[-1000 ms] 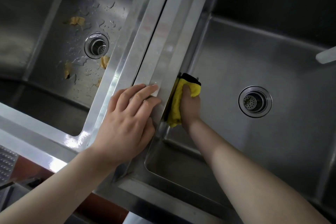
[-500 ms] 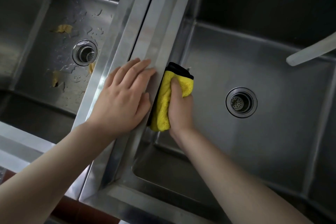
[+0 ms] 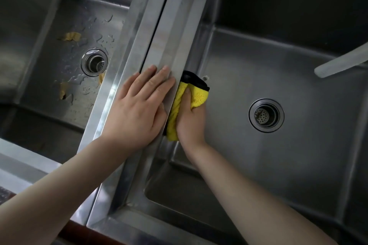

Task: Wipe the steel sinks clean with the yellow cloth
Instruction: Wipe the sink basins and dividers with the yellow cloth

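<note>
The left steel sink basin (image 3: 49, 85), wet and strewn with yellowish scraps (image 3: 71, 36), looks unwiped; skipping it would leave the job half done. In the right steel sink basin (image 3: 278, 165), the right hand (image 3: 190, 119) grips the bunched yellow cloth with black edging (image 3: 196, 96) against the left wall. The left hand (image 3: 137, 105) lies flat, fingers straight, on the steel divider rim (image 3: 165, 16); damp steel could let it slip.
</note>
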Available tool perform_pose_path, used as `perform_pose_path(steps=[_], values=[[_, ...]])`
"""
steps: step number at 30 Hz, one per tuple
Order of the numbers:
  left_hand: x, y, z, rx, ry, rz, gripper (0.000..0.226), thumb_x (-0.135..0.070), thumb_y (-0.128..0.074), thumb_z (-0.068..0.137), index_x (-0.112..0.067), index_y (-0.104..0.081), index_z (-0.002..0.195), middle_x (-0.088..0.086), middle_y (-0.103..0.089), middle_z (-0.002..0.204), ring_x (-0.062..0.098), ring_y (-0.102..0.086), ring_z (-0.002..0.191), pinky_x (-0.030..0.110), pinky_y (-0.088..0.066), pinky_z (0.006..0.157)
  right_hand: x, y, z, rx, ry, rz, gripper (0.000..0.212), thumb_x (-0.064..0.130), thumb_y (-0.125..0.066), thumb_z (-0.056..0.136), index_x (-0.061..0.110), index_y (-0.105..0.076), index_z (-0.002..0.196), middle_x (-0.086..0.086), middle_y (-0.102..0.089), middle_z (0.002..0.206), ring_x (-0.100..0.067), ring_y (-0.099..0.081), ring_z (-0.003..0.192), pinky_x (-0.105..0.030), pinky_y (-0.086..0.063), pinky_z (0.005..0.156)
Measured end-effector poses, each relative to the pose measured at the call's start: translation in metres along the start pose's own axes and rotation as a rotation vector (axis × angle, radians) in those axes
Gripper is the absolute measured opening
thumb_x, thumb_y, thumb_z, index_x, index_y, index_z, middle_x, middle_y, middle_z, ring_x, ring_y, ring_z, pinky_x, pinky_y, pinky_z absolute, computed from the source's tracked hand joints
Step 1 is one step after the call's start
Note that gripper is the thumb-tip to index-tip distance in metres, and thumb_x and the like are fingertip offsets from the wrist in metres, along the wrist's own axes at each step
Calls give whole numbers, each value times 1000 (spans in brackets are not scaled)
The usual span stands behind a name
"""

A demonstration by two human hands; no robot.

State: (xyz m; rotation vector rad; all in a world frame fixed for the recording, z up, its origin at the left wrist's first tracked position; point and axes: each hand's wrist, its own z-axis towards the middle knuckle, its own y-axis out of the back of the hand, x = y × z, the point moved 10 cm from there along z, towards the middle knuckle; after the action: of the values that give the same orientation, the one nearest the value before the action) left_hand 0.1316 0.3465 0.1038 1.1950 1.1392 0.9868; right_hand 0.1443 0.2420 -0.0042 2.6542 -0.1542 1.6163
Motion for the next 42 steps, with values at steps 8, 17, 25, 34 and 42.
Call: perform_pose_path(steps=[8,17,25,34,42], values=[[1,-1,1,4,14,-17,53,-18,-45,93,-12,-48,145,4,-39,156,26,-31,147,51,-29,117,-31,1,35,-34,-71,-120,18,22,-45,104,29,-48,87,26,-45,74,27,-47,59,5,-32,57],[3,-2,3,14,18,-17,53,-20,-43,92,-13,-49,145,3,-39,156,27,-31,147,50,-29,117,-65,4,63,-60,-165,-211,34,31,-43,104,12,-51,132,5,-50,98,-15,-56,99,-14,-32,77],[3,-1,3,14,9,-31,52,-20,-43,93,-13,-50,144,3,-39,156,27,-31,147,50,-29,117,-100,6,83,-29,-375,-328,43,38,-37,105,13,-42,139,-17,-60,127,-35,-57,116,-27,-34,84],[5,-1,3,7,17,-71,52,-20,-42,92,-13,-52,143,2,-40,155,26,-32,147,50,-30,116,-102,9,78,-34,-471,-236,43,51,-41,99,16,-57,119,-11,-61,125,-28,-58,108,-39,-44,101],[5,0,3,-7,14,-78,51,-20,-42,92,-14,-53,142,1,-42,154,25,-33,146,50,-31,116,-57,7,69,-45,-374,-35,28,50,-51,94,27,-64,85,1,-70,93,-19,-67,91,-40,-54,91]])
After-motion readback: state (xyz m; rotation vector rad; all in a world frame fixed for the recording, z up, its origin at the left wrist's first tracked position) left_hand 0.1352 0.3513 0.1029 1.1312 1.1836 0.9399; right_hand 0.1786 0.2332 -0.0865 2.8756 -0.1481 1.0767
